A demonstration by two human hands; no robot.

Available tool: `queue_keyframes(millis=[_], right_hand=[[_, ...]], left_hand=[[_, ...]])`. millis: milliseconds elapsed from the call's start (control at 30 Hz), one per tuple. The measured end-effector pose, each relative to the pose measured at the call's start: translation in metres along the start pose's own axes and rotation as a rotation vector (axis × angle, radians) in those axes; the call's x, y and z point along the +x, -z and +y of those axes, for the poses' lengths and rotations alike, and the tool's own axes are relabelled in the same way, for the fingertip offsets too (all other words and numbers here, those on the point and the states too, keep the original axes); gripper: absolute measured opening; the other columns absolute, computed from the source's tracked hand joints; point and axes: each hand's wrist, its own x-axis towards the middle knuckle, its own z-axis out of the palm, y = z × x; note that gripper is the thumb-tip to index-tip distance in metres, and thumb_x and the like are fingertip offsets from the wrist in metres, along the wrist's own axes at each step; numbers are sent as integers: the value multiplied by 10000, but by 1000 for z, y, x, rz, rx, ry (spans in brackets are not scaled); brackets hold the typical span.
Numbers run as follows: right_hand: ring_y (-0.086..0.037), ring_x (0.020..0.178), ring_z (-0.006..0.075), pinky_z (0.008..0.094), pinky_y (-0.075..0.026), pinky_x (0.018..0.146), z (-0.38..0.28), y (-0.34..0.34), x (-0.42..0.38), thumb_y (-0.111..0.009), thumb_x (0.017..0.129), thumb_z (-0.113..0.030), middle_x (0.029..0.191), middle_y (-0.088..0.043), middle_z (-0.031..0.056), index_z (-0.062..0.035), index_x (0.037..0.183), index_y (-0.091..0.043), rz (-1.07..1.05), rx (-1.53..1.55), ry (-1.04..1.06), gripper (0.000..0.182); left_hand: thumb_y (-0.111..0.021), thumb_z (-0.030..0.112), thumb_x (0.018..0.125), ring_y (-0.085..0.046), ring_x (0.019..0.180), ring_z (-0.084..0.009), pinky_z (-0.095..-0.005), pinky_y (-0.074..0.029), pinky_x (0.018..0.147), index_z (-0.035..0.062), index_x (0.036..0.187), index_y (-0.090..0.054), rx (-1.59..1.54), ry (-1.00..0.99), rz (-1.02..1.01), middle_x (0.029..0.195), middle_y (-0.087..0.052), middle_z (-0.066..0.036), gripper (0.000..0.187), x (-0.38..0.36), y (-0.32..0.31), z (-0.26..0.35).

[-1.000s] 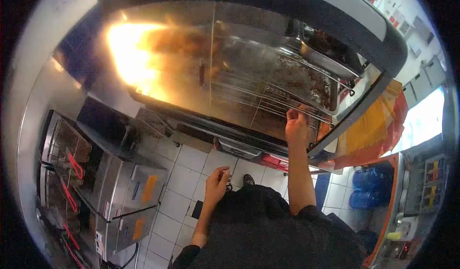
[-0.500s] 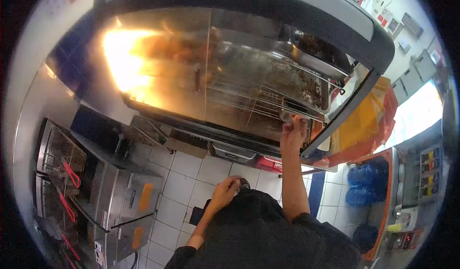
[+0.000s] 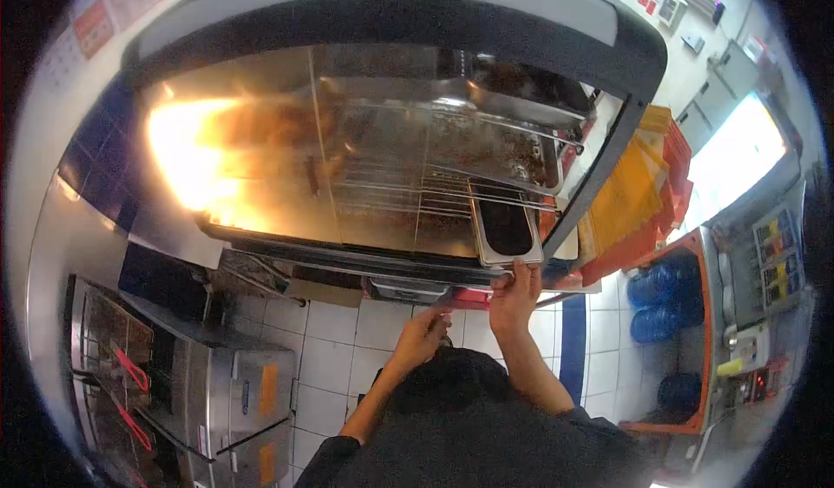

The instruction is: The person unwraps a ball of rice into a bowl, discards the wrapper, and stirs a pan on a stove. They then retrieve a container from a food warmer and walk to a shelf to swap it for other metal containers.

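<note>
In the head view, my right hand [image 3: 514, 300] grips the near rim of a narrow metal food pan [image 3: 477, 238], thumb and fingers at its edge. Dark contents, which I cannot identify, show inside the pan. It sits at the right front of a glass-sided warming cabinet [image 3: 391, 258], partly under a wire rack [image 3: 447, 194], its near end poking past the cabinet's edge. My left hand [image 3: 422, 339] hovers in front of my body, fingers curled together; whatever may be between them is hidden.
Bright light glows at the cabinet's left end, beside a metal tray [image 3: 486, 141] farther right. Fryer baskets with red handles [image 3: 132, 372] stand at lower left. Yellow packets [image 3: 621, 201] hang on the right, near blue water bottles [image 3: 656, 301] on an orange-edged shelf [image 3: 700, 314].
My right hand has drawn the pan toward me, out from under the rack. My left hand has risen a little toward the cabinet. The view has shifted too.
</note>
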Motion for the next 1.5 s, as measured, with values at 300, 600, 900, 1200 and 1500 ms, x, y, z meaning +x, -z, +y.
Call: queue_keyframes(millis=[300,600,900,1200,1500], right_hand=[[-485,481,93,250,-397,429,-14,64,-8,-514,913,-83,712,-553,5,-95,948,-502,-114,77,-116,39],[-487,449,77,197,-432,390,-3,120,25,-496,862,-120,932,-625,48,-37,1128,-496,-188,222,-320,278],[-331,312,44,183,-282,283,-17,152,45,-556,856,-165,724,-602,27,-25,999,-518,-229,74,-349,204],[-566,693,94,229,-478,591,-28,159,56,-663,827,-148,861,-613,41,-36,891,-534,-412,-76,-483,182],[-603,838,128,276,-499,734,-6,69,17,-682,852,-176,972,-634,72,-24,915,-550,-785,-207,-769,211]], left_hand=[[-533,198,980,-619,758,-138,-276,-501,698,-26,1104,-611,-145,37,111,857,-667,-86,267,14,2,-17],[-477,457,982,-605,786,-149,-281,-478,714,15,1093,-632,-535,228,368,947,-657,-65,481,72,0,19],[-534,476,948,-603,914,-169,-317,-455,802,39,1114,-613,-907,133,229,1008,-647,-62,474,103,-22,54],[-637,129,904,-619,792,-123,-269,-484,707,-15,955,-634,172,-53,320,897,-670,-98,153,52,-20,87],[-608,83,893,-654,762,-245,-353,-522,696,-22,921,-591,396,-180,963,832,-655,-171,111,-117,8,89]])
